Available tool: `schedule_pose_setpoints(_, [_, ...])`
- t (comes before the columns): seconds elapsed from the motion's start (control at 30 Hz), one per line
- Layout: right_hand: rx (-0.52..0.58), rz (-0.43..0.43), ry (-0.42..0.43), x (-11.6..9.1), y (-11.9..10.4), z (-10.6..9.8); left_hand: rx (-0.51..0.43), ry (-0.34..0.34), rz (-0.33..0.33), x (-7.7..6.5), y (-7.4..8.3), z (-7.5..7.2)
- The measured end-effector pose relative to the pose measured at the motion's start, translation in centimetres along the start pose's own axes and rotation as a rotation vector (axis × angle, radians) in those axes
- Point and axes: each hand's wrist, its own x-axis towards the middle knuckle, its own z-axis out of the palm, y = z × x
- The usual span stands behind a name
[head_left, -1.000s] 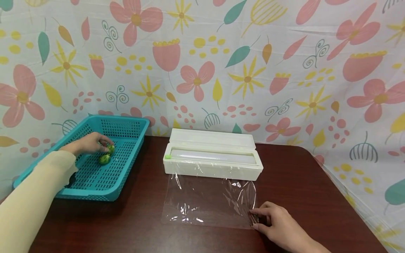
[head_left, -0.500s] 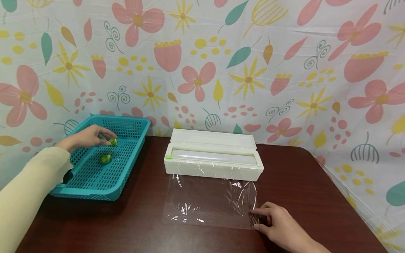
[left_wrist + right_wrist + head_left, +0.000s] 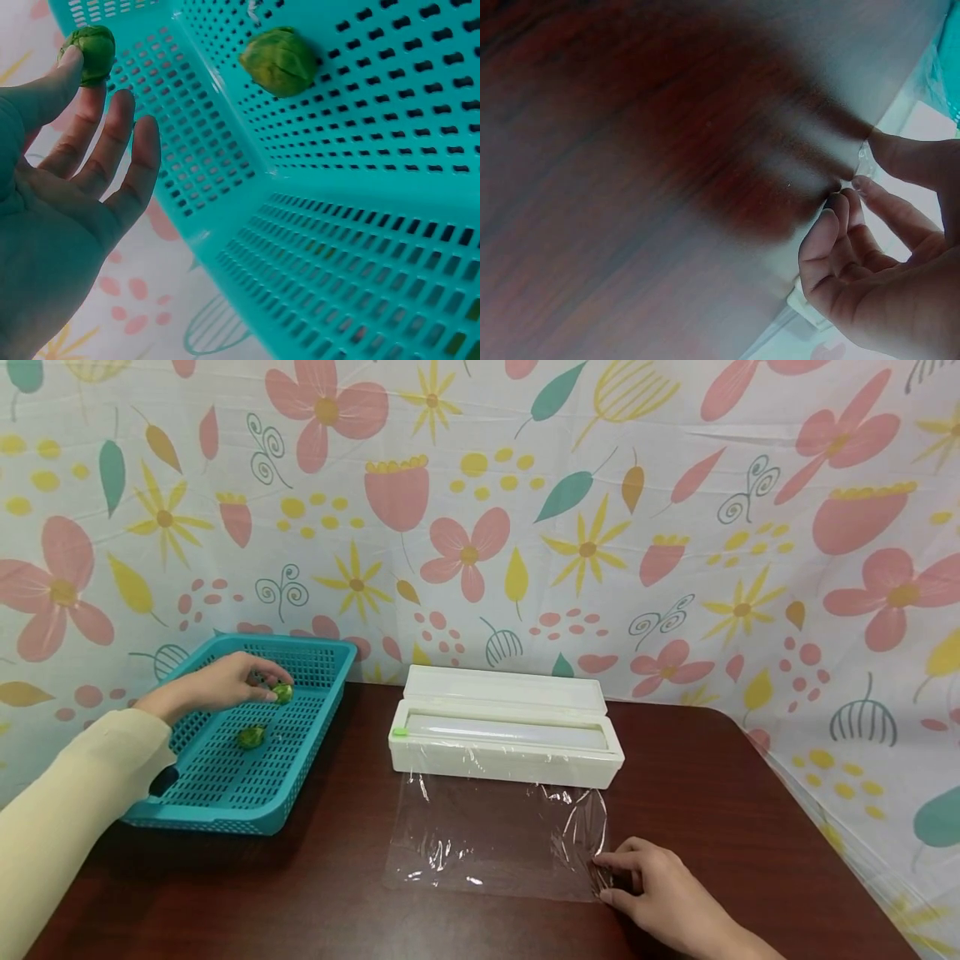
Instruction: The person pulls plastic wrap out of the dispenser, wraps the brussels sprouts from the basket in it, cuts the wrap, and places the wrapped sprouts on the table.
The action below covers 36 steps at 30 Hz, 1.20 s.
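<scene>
My left hand (image 3: 225,683) is over the turquoise plastic basket (image 3: 217,817), pinching a green Brussels sprout (image 3: 94,56) between thumb and fingertips. A second Brussels sprout (image 3: 251,737) lies on the basket's slotted floor, apart from the hand. At the right, my right hand (image 3: 663,893) pinches the near right corner of a clear sheet of cling film (image 3: 495,847), which is bunched into creases there. The sheet runs back over the front of a white cling film box (image 3: 502,767), whose lid stands open with the roll (image 3: 502,731) inside.
Dark reddish-brown table (image 3: 337,893) under everything. A flower-printed curtain (image 3: 480,527) hangs close behind the box and basket. A green slider (image 3: 401,732) sits at the box's left end. Something black (image 3: 163,781) shows beside the left cuff.
The left hand has lifted one Brussels sprout away from the other and moved it slightly back and right. The right hand stays at the film's corner.
</scene>
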Motion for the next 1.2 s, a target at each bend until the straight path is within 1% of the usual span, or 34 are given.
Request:
schedule_pose_setpoints(0.27, [-0.002,0.01,-0.017,0.3,-0.3,-0.3,0.066,0.066,0.007,-0.6,1.8,-0.1])
schedule_pose_setpoints(0.47, [0.001,0.033,-0.034,0.3,-0.4,-0.4,0.09,0.115,0.054,-1.3,3.5,-0.1])
schedule_pose_setpoints(0.63, [0.007,0.04,-0.045,0.3,-0.4,-0.5,0.124,0.149,0.113,-2.0,5.3,-0.2])
schedule_pose_setpoints(0.8, [-0.004,0.032,-0.035,0.1,-0.3,-0.4,0.149,0.192,0.175,-2.5,7.5,-0.1])
schedule_pose_setpoints(0.97, [-0.004,0.03,-0.03,-0.1,-0.2,-0.3,0.139,0.241,0.205,-2.8,10.3,0.4])
schedule_pose_setpoints(1.07, [-0.002,0.033,-0.026,-0.1,-0.2,-0.2,0.12,0.258,0.211,-3.0,12.0,1.0])
schedule_pose_setpoints(1.2, [-0.004,0.035,-0.026,-0.1,-0.1,-0.2,0.099,0.254,0.221,-3.3,14.1,2.3])
